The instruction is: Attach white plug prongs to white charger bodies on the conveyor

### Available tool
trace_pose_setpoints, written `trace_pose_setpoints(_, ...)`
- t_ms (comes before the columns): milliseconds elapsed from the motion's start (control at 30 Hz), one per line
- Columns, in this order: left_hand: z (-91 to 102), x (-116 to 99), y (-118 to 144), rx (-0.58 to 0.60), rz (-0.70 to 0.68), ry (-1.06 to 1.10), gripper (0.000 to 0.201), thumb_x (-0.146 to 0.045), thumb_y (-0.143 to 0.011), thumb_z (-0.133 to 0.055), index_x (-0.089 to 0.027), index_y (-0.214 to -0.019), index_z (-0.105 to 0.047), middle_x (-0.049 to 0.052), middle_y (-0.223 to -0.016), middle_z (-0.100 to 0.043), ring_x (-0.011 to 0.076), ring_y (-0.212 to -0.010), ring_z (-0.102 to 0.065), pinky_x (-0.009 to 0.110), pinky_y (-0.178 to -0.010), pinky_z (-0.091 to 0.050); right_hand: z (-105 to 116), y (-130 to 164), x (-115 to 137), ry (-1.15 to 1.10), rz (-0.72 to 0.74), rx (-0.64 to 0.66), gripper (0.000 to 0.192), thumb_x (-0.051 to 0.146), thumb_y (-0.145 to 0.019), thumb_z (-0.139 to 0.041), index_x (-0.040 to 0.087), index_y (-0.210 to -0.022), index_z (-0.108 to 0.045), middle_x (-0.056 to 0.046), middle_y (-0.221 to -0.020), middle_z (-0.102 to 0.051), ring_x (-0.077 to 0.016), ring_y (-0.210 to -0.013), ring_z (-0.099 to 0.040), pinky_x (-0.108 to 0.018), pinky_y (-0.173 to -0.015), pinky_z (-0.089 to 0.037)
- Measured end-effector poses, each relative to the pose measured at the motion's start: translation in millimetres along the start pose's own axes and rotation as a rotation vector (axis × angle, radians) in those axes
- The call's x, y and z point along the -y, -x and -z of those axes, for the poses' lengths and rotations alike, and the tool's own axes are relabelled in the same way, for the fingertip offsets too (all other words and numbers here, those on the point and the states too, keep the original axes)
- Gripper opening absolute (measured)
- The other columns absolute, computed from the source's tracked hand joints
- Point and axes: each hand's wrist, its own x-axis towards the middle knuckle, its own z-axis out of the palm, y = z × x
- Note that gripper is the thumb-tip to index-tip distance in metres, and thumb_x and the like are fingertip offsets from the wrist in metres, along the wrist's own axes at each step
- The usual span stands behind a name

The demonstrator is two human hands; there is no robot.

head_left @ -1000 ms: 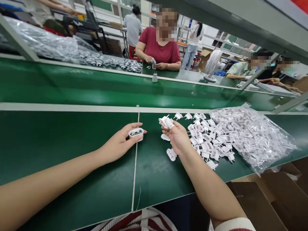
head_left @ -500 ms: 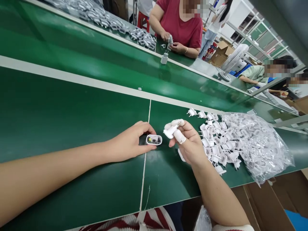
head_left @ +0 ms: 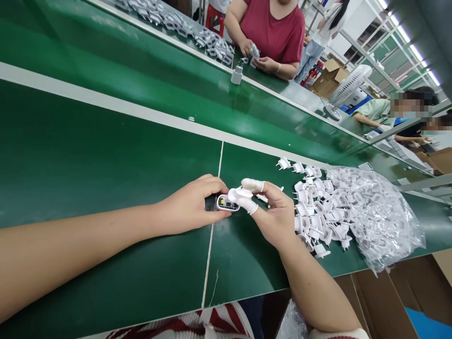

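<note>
Left hand (head_left: 192, 205): I grip the open charger shell (head_left: 226, 203).
Right hand (head_left: 273, 212): I pinch a white plug cap (head_left: 236, 194), touching the shell's open end.
Worktop (head_left: 106, 160): beneath both.

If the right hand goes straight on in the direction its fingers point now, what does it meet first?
The right hand points left, toward the left hand. It would first meet the open white charger housing held there; the plug cap it pinches seems to touch its open end, though depth is hard to judge.
</note>
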Motion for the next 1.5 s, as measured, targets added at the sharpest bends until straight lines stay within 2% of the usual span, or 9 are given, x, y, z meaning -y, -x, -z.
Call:
trace_pose_setpoints(167, -0.9, 1, 0, -0.014, -0.02, 0.039, 0.032, -0.055, -0.082, -0.07, -0.025, -0.092, -0.074, 0.005, -0.099, -0.072, 0.0284, -0.104, -0.062, 0.039, -0.089, -0.054, -9, 1, 2, 0.15, 0.178, 0.031, 0.021, 0.018, -0.086, -0.079, 0.03, -0.104, -0.079, -0.001, -0.099, -0.08, -0.0199, -0.091, -0.071, -0.037, -0.087, -0.057)
trace_pose_setpoints(433, 0.3, 1, -1, -0.007, -0.058, 0.057, 0.025, -0.048, -0.083, -0.071, -0.025, -0.092, -0.074, 0.003, -0.098, -0.072, 0.0266, -0.102, -0.062, 0.038, -0.09, -0.053, -11, 0, -1, 0.229, 0.309, 0.016, 0.018, 0.02, -0.088, -0.077, 0.03, -0.103, -0.078, -0.002, -0.092, -0.079, -0.0213, -0.088, -0.069, -0.039, -0.083, -0.056)
trace_pose_setpoints(600, 0.5, 3, -1, -0.004, -0.067, 0.057, 0.025, -0.048, -0.084, -0.072, -0.024, -0.092, -0.073, 0.003, -0.098, -0.071, 0.0264, -0.102, -0.061, 0.038, -0.089, -0.052, -13, 3, 0, 0.165, 0.275, -0.023, 0.02, 0.017, -0.088, -0.076, 0.031, -0.103, -0.077, -0.002, -0.098, -0.08, -0.0213, -0.092, -0.07, -0.04, -0.085, -0.057)
trace_pose_setpoints(733, 1.3, 3, -1, 0.011, -0.077, 0.063, 0.026, -0.047, -0.084, -0.072, -0.023, -0.092, -0.072, 0.004, -0.097, -0.071, 0.0262, -0.101, -0.061, 0.038, -0.087, -0.051, -13, 2, -1, 0.181, 0.313, -0.011, 0.026, 0.013, -0.085, -0.079, 0.031, -0.104, -0.077, -0.001, -0.095, -0.079, -0.0202, -0.091, -0.068, -0.038, -0.084, -0.056)
trace_pose_setpoints(933, 1.6, 3, -2, 0.005, -0.097, 0.084, 0.022, -0.041, -0.083, -0.074, -0.021, -0.093, -0.072, 0.003, -0.095, -0.071, 0.0245, -0.099, -0.06, 0.037, -0.088, -0.049, -12, 0, -1, 0.275, 0.353, 0.003, 0.02, 0.016, -0.088, -0.077, 0.03, -0.103, -0.076, -0.001, -0.09, -0.078, -0.0212, -0.087, -0.066, -0.039, -0.079, -0.056)
trace_pose_setpoints(1133, 1.9, 2, -1, 0.007, -0.09, 0.086, 0.022, -0.041, -0.082, -0.073, -0.021, -0.091, -0.071, 0.004, -0.096, -0.071, 0.025, -0.099, -0.059, 0.038, -0.087, -0.049, -12, 1, 0, 0.25, 0.368, 0.018, 0.025, 0.011, -0.086, -0.078, 0.028, -0.104, -0.075, -0.001, -0.09, -0.078, -0.0209, -0.089, -0.066, -0.038, -0.08, -0.056)
trace_pose_setpoints(1233, 1.6, 1, 0, 0.001, -0.087, 0.078, 0.023, -0.041, -0.082, -0.072, -0.02, -0.09, -0.07, 0.004, -0.095, -0.07, 0.0253, -0.099, -0.059, 0.038, -0.087, -0.049, -12, 1, 0, 0.257, 0.328, 0.016, 0.021, 0.014, -0.086, -0.078, 0.027, -0.102, -0.075, -0.002, -0.089, -0.077, -0.0204, -0.086, -0.066, -0.037, -0.079, -0.057)
trace_pose_setpoints(1367, -0.9, -1, 2, -0.009, -0.069, 0.058, 0.024, -0.042, -0.084, -0.068, -0.019, -0.091, -0.07, 0.005, -0.097, -0.07, 0.0263, -0.1, -0.06, 0.04, -0.088, -0.049, -14, 2, 2, 0.349, 0.282, -0.02, 0.013, 0.021, -0.085, -0.08, 0.024, -0.096, -0.075, -0.004, -0.086, -0.074, -0.0207, -0.082, -0.065, -0.038, -0.075, -0.055)
trace_pose_setpoints(1500, -3.2, -2, 3, -0.033, -0.059, 0.039, 0.026, -0.044, -0.084, -0.068, -0.02, -0.091, -0.07, 0.006, -0.099, -0.07, 0.0276, -0.102, -0.06, 0.042, -0.09, -0.049, -14, 4, 4, 0.493, 0.337, -0.067, 0.01, 0.021, -0.086, -0.076, 0.024, -0.096, -0.073, -0.004, -0.084, -0.074, -0.0225, -0.08, -0.062, -0.04, -0.073, -0.052)
